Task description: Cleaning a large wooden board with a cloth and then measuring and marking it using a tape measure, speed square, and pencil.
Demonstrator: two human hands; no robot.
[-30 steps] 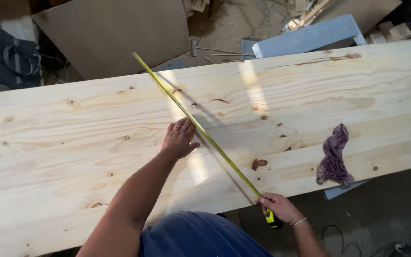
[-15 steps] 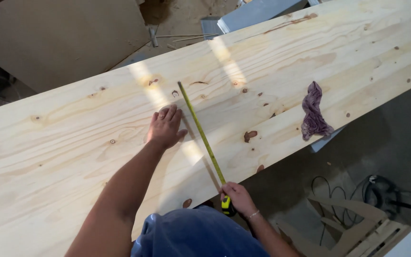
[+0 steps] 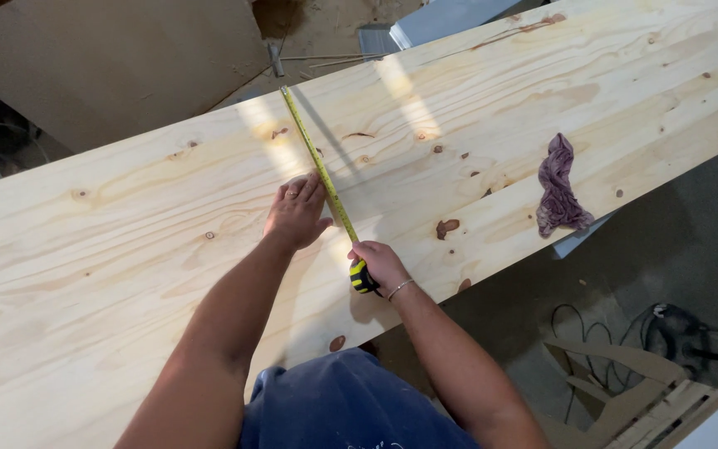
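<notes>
A wide, pale pine board with dark knots (image 3: 126, 249) lies as the worktop under both hands. The right hand (image 3: 378, 264) is closed around the yellow-and-black case of a tape measure (image 3: 362, 278), holding it on the board a little in from the near edge. From the case the yellow measuring blade (image 3: 317, 166) runs straight across the board's width to the far edge, where its tip sits at the rim. The left hand (image 3: 297, 214) lies open and flat, palm down, on the wood just beside the blade, its fingertips touching or nearly touching the tape about midway along; it grips nothing. A ring shows on one of its fingers, and a thin bracelet circles the right wrist.

Further right on the board, well apart from the hands, lies a crumpled purple rag (image 3: 560, 187). Beyond the far edge, a large brown sheet of board (image 3: 126, 66) rests on the floor.
</notes>
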